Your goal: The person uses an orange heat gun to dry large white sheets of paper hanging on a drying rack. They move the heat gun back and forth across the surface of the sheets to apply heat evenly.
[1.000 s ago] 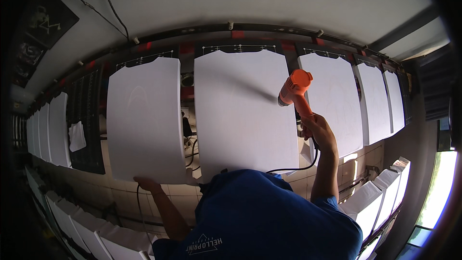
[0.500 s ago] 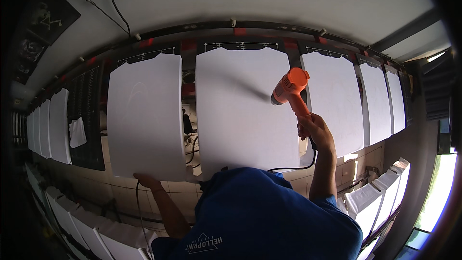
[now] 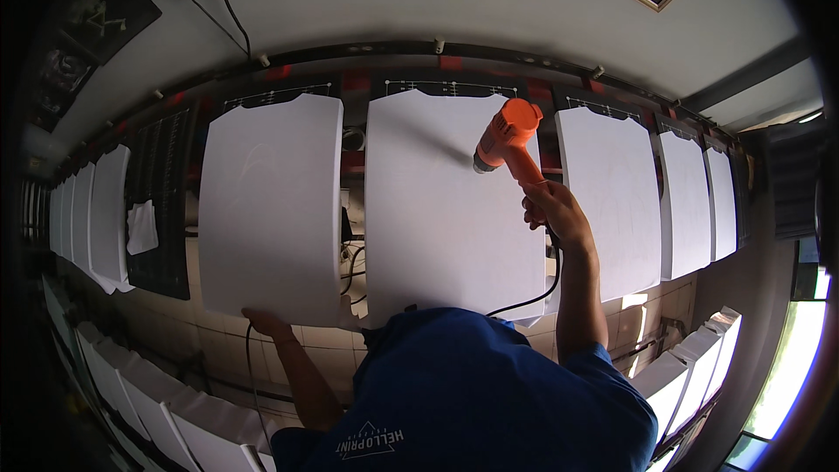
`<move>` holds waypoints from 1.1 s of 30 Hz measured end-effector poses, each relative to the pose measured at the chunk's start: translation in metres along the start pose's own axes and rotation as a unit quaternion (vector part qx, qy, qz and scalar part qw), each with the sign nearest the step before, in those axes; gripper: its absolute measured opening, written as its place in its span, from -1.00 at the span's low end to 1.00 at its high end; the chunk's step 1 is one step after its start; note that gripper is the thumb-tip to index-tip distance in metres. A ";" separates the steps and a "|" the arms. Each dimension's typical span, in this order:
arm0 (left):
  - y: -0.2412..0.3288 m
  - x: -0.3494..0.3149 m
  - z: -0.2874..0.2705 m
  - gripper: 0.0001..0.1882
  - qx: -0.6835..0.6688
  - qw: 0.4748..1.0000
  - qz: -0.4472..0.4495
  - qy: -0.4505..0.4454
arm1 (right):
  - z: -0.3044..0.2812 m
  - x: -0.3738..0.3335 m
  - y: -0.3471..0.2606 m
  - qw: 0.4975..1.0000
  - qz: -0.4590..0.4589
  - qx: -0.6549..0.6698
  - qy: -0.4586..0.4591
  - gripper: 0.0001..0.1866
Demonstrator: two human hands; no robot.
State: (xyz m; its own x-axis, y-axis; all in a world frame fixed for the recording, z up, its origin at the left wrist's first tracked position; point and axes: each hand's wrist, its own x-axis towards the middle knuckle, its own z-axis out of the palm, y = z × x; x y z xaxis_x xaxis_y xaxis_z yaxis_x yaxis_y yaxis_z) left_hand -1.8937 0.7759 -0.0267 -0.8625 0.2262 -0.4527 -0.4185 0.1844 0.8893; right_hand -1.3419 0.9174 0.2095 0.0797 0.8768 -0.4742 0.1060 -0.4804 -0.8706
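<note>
My right hand [image 3: 558, 210] is closed round the handle of an orange heat gun [image 3: 509, 135], held above the middle white shirt [image 3: 446, 245]. The gun's nozzle points left and down over the upper half of the cloth, and its shadow falls there. This shirt lies flat over a dark board [image 3: 452, 87] with printed guide lines. At the near left corner of another white shirt [image 3: 271, 210], my left hand [image 3: 269, 325] is closed on a thin dark cord [image 3: 248, 354] that hangs down from it. Its fingertips are partly hidden.
More white shirts [image 3: 607, 201] lie on boards to the right and left. A small white cloth [image 3: 142, 227] rests on a bare dark board [image 3: 163, 192]. Behind the boards runs a dark rail [image 3: 367, 51]. Another row of white-covered boards [image 3: 162, 402] stands at the near side.
My right hand has carried the heat gun left and slightly up over the middle shirt. The view has shifted a little. My left hand stays at the left shirt's near corner.
</note>
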 end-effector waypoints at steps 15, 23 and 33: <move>-0.001 -0.002 0.003 -0.28 0.020 0.999 0.026 -0.011 | 0.028 0.041 -0.012 0.998 -0.043 -0.041 -0.036 -0.67; -0.006 0.006 0.000 -0.26 -0.039 0.999 -0.001 0.006 | 0.043 0.056 -0.017 0.997 -0.043 -0.026 -0.051 -0.67; 0.003 -0.003 0.001 -0.27 -0.034 0.999 -0.012 0.003 | 0.048 0.038 -0.023 0.992 -0.026 -0.046 -0.112 -0.72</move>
State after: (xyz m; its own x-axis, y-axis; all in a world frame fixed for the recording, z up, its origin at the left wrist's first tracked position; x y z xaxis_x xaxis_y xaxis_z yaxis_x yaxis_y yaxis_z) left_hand -1.8922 0.7769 -0.0233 -0.8531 0.2175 -0.4742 -0.4577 0.1242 0.8804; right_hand -1.3890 0.9626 0.2054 -0.1491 0.8780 -0.4548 0.1954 -0.4247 -0.8840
